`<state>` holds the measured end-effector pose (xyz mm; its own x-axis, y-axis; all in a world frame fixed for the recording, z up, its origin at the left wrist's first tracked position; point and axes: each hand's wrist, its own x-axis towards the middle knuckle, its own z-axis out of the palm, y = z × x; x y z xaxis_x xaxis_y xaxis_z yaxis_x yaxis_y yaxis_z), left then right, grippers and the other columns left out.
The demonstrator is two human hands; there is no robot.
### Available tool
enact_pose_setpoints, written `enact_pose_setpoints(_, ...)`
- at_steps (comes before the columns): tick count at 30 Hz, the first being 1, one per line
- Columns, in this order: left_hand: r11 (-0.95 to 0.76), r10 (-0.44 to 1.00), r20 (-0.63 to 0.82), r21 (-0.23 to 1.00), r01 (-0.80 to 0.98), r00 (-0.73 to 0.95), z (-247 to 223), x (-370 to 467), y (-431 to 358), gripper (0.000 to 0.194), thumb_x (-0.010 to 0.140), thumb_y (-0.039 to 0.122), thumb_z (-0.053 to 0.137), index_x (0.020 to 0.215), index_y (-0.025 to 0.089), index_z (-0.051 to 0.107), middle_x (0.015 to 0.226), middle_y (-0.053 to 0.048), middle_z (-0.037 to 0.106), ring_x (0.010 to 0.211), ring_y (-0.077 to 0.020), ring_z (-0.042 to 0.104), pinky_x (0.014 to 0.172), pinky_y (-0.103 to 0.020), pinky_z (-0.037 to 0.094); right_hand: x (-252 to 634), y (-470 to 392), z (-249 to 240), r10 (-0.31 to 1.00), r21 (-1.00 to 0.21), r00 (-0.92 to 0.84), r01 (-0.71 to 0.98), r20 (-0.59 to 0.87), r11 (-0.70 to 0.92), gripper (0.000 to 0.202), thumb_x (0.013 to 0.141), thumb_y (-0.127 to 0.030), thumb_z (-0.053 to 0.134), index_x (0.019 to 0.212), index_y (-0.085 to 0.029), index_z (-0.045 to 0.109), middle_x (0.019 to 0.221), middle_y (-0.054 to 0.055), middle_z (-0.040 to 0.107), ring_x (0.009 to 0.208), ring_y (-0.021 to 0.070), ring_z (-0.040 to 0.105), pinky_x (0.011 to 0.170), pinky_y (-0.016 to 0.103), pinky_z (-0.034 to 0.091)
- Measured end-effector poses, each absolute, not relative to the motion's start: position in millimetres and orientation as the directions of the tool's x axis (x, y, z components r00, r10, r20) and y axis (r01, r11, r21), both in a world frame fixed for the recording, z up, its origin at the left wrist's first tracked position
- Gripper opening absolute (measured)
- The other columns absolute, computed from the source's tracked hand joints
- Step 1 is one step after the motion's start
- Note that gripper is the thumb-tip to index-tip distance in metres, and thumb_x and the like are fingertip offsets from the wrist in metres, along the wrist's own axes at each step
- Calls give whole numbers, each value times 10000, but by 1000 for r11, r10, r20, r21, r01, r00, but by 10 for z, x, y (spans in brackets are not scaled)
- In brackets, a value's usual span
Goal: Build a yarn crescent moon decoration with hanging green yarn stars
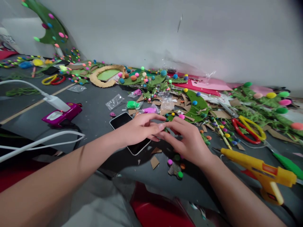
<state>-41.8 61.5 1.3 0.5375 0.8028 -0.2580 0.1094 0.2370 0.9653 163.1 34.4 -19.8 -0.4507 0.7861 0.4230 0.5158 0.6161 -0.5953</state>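
Observation:
My left hand [142, 129] and my right hand [188, 140] meet at the fingertips above the dark table [94, 107]. The fingers of both are bent in a pinch, and whatever is between them is too small or hidden to name. Beneath my left hand lies a phone [138, 147] with a dark screen, partly covered. Small cardboard scraps [154, 162] are strewn below my fingers. Close under my right hand lie a purple pompom [169, 162] and a green pompom [180, 174]. Behind my hands sits a green felt crescent [196, 107] dotted with pompoms.
A yellow glue gun [260, 167] lies at right, its nozzle toward my right wrist. Beyond it are red-and-yellow scissors [248, 128]. At left, a purple power adapter [62, 115] carries a white charger and looping cable. A tan fuzzy ring [94, 78] and little plastic bags [115, 101] lie farther back.

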Motion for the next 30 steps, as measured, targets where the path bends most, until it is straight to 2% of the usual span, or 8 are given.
enact_pose_setpoints(4,369,747,-309,929,19,589,40,-434,601,399,929,357,724,1271,175,628,1089,-113,771,984,-221,765,866,-341,616,1606,350,-217,827,-580,-345,592,444,559,285,1059,-319,446,830,-195,563,774,6,540,714,130,495,674,281,387)
enact_pose_setpoints(7,422,720,-306,906,-42,623,32,-407,571,342,892,340,771,1189,191,687,1079,-94,777,979,-215,766,871,-343,619,1615,362,-234,806,-564,-279,595,522,572,374,1048,-355,478,708,-200,496,667,-17,469,631,119,435,611,284,338)
enact_pose_setpoints(13,516,744,-315,831,-208,589,-26,-345,544,205,870,221,787,1064,174,741,933,-35,759,828,-138,745,849,-327,639,1649,357,-222,746,-576,-367,478,555,663,212,890,-411,742,918,-202,715,736,-5,549,686,136,483,627,276,378)
enact_pose_setpoints(16,458,765,-294,873,-165,573,-26,-347,559,317,794,170,847,1093,182,741,944,-29,755,838,-131,732,804,-285,627,1636,347,-209,757,-593,-384,471,528,653,185,894,-356,746,1010,-212,734,776,2,576,711,137,495,646,273,397)
enact_pose_setpoints(20,240,850,-203,971,-14,486,43,-446,665,279,757,269,882,997,173,776,818,-17,728,686,-103,663,612,-215,545,1644,351,-169,786,-630,-342,470,516,618,441,812,-437,816,1189,-233,715,761,-17,567,688,132,480,637,272,403)
enact_pose_setpoints(24,29,969,-53,995,100,242,118,-684,875,233,760,385,869,836,178,792,687,-17,696,585,-100,596,539,-236,474,1679,362,-120,828,-655,-151,541,541,527,324,847,-450,778,1077,-224,746,693,-27,528,633,123,451,596,272,382)
enact_pose_setpoints(26,-54,989,38,993,106,143,135,-805,965,229,749,363,877,861,179,799,727,-21,719,638,-115,632,610,-254,521,1686,367,-112,835,-666,-111,551,538,503,255,880,-430,747,1020,-217,753,673,-29,521,616,116,448,583,269,370)
enact_pose_setpoints(30,-74,991,61,992,102,118,130,-943,1061,228,801,269,827,999,161,790,1086,-75,772,994,-162,714,964,-313,559,1684,377,-130,852,-693,-96,538,515,480,223,898,-414,727,950,-198,744,676,-24,552,602,105,453,567,267,360)
